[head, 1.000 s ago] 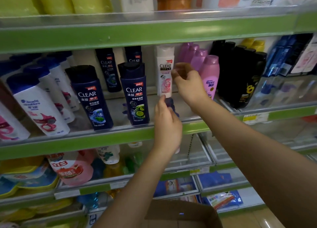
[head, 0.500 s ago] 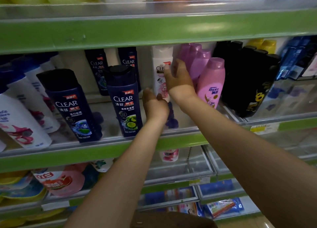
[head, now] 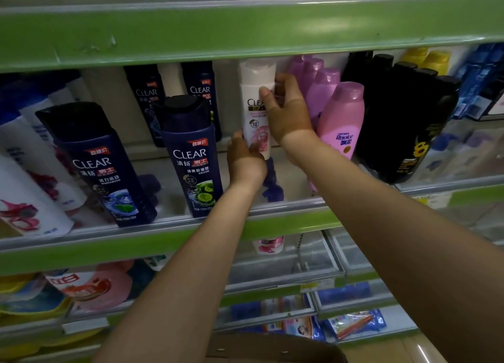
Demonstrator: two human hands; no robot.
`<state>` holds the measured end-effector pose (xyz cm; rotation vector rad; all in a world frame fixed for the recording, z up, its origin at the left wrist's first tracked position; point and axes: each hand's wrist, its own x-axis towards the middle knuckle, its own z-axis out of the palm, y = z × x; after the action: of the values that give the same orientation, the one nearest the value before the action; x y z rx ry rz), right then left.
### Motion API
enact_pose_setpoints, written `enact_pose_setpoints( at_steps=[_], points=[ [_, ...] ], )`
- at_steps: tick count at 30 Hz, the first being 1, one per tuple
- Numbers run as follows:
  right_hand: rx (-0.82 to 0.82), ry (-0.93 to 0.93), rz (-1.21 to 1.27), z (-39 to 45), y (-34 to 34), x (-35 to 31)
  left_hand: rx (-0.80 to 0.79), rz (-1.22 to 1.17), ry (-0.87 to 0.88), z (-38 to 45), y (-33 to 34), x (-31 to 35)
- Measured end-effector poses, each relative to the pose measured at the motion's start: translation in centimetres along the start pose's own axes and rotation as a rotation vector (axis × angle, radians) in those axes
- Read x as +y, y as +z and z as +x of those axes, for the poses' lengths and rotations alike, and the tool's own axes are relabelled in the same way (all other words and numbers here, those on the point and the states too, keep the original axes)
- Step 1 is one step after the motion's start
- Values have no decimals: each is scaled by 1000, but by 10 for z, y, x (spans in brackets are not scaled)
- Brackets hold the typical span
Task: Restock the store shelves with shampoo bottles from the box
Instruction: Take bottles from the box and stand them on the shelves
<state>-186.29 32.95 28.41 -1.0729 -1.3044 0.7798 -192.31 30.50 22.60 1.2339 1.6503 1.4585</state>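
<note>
Bottle: tall white plastic shampoo bottle (head: 256, 111) upright, deep on green-edged shelf (head: 286, 221) | right hand (head: 289, 117) fingers clamp its upper body, left hand (head: 245, 163) fingers curl at base | likely light, stiff, slick; grip mid-body.

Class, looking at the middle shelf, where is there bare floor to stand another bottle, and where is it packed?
Bare shelf floor shows between the two front dark CLEAR bottles. The white bottle, held by left hand and right hand, has room in front. Pink bottles and black bottles stand packed.
</note>
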Motion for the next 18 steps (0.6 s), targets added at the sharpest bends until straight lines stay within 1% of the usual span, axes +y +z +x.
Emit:
enact_pose_setpoints(
  at_steps=[6,10,15,18],
  points=[
    [-29,-13,15,-8,-5,-2,-38,88,26,-11,-6,4],
    [-20,-51,-11,-15,-7,-3,-91,194,32,-19,-14,8],
    [0,-73,-61,-26,-10,-5,-124,252,55,-30,-20,12],
    [17,-62,-56,-36,-13,-8,-141,357,67,-37,-24,15]
  ],
)
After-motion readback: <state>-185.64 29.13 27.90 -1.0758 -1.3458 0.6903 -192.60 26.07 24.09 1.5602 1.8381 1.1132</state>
